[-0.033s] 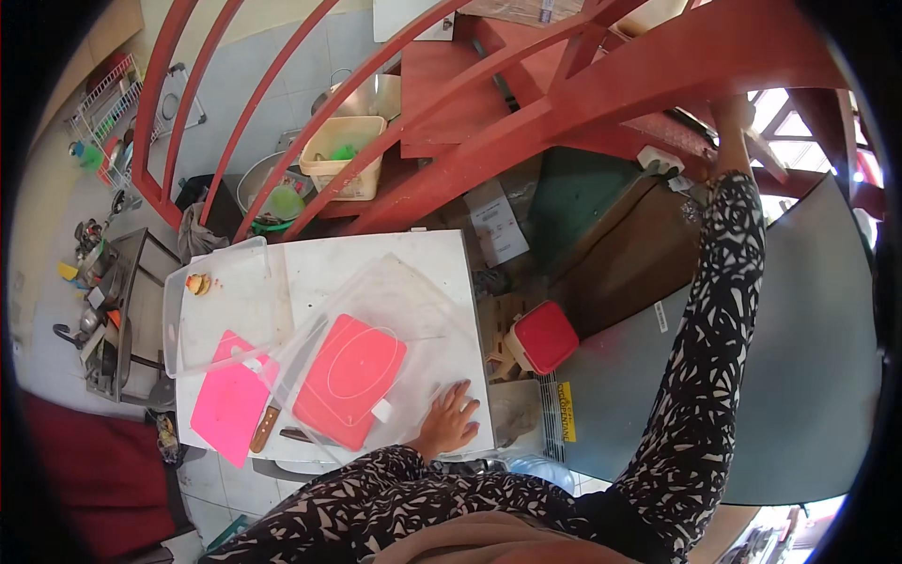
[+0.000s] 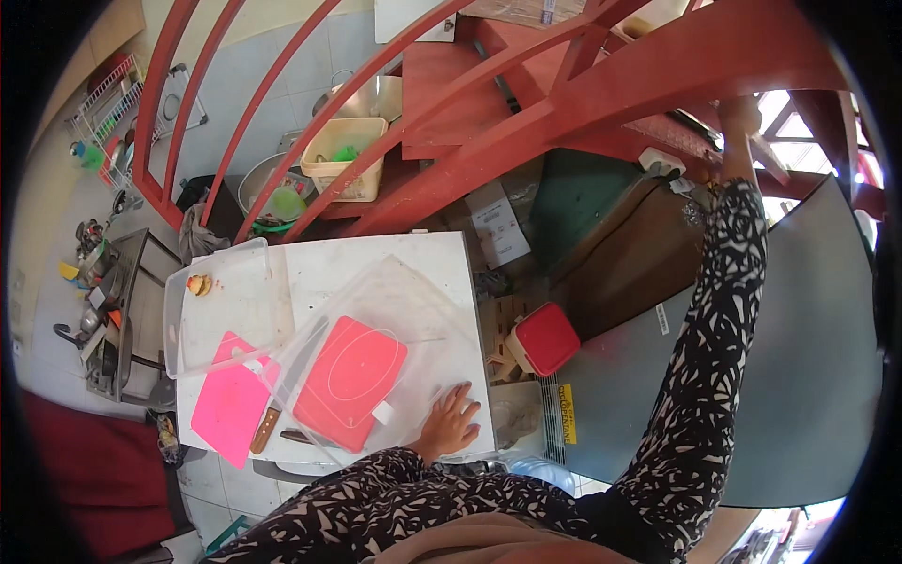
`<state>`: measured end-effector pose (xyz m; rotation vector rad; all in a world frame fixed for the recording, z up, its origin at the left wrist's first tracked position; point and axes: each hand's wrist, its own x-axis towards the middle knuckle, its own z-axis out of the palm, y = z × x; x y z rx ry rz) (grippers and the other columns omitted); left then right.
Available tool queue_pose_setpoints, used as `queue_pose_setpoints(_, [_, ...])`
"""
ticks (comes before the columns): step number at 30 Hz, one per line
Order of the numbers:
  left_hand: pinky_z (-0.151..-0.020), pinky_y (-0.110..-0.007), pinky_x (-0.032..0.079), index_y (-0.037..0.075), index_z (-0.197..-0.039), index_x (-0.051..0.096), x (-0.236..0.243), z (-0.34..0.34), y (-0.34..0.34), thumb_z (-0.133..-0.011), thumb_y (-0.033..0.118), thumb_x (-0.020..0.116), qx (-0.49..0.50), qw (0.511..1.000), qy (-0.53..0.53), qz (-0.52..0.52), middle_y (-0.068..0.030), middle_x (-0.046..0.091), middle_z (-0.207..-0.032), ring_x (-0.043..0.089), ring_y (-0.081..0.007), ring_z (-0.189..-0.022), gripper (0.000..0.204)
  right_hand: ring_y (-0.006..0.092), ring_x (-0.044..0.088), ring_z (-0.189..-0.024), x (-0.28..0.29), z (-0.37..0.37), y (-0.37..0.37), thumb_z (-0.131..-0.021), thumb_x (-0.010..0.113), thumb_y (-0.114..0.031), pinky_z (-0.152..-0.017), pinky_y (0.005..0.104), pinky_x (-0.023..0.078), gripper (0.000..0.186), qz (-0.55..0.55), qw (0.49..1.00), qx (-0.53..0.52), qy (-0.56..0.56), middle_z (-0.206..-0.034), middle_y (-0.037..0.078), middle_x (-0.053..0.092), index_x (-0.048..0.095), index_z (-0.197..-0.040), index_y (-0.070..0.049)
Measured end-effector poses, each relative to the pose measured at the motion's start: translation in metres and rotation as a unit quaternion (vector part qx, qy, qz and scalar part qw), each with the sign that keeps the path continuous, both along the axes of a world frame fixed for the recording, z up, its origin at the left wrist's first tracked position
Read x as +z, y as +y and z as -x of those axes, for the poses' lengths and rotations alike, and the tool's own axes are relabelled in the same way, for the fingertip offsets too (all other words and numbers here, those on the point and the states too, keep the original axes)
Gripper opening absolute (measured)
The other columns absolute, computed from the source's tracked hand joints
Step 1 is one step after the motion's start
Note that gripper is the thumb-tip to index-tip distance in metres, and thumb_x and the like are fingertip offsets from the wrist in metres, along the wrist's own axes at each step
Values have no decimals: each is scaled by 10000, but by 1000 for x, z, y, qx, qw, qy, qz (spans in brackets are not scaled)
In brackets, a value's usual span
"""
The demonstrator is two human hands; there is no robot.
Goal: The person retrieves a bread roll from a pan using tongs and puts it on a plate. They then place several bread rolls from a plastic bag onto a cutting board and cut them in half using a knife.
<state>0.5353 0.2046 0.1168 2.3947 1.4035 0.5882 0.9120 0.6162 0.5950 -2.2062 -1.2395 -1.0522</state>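
My left hand (image 2: 449,428) lies flat on the white table (image 2: 362,246) near its front right corner, fingers spread, holding nothing. Beside it is a wide clear plastic lid (image 2: 399,296); I cannot tell if the palm touches it. A coral-pink rectangular board or lid (image 2: 349,383) shows through the clear plastic. Farther left lie a bright pink cutting board (image 2: 225,404) and a wooden-handled knife (image 2: 266,430). A shallow clear tray (image 2: 225,324) holds a small piece of food (image 2: 197,285). My right arm stretches far forward and right; my right hand (image 2: 739,115) is by the red frame, its fingers hidden.
Curved red stair rails (image 2: 451,193) cross the far side. Behind them stand a cream basin (image 2: 349,174) and a metal bowl (image 2: 268,188). A red-lidded box (image 2: 545,338) sits right of the table, before a large grey panel (image 2: 780,376). Utensils hang by a rack (image 2: 141,310) at left.
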Motion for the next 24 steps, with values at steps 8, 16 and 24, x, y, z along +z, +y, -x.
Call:
queue_pose_setpoints(8, [-911, -572, 302, 111, -1120, 474, -5, 0, 1, -758, 339, 559, -25, 999, 25, 32, -192, 258, -1355, 261, -352, -1247, 436, 275, 626, -791, 46, -43, -157, -820, 451, -308, -704, 460, 441, 204, -251, 949, -23, -190, -874, 67, 644, 601, -927, -220])
queue_pose_setpoints(16, [-962, -571, 217, 104, -1154, 454, -23, -2, -2, -750, 379, 556, -17, 999, 21, -36, -192, 215, -1384, 225, -349, -1266, 499, 195, 598, -864, 22, 29, -364, -881, 450, -290, -826, 411, 389, 168, -84, 933, -32, -349, -892, -2, 634, 580, -962, -219])
queue_pose_setpoints(24, [-934, -537, 305, 120, -1333, 193, 49, -4, -2, -719, 405, 689, -103, 793, -449, 398, -192, 360, -1284, 356, -316, -1188, 839, 108, 552, -789, -48, 185, -512, -833, 556, -149, -889, 334, 297, 68, -51, 912, 60, -402, -808, -47, 577, 608, -876, -157])
